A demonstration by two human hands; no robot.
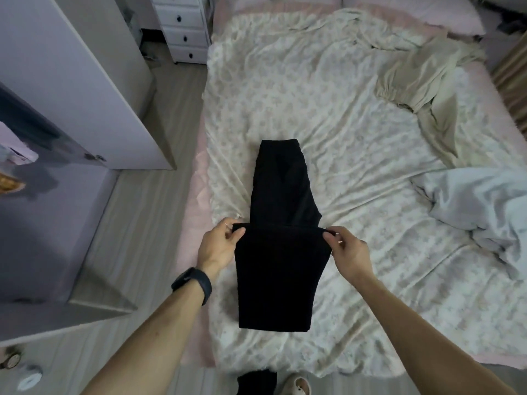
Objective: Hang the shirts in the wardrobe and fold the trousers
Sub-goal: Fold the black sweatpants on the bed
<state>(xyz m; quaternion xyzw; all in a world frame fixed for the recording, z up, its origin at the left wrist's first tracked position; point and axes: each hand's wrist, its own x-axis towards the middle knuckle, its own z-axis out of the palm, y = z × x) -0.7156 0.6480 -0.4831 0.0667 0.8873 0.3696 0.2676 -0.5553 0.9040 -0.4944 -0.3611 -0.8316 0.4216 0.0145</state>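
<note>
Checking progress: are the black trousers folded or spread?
Partly folded: black trousers lie leg on leg on the bed; left hand and right hand pinch one end's corners.

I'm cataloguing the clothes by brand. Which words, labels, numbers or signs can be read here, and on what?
None can be read.
On the black trousers no label or print shows.
On the dark wristband a faint mark, too blurred to read.
The round object on the floor: too small to tell.

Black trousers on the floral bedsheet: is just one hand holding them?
No: the left hand and the right hand each pinch one corner of the lifted edge of the black trousers.
</note>
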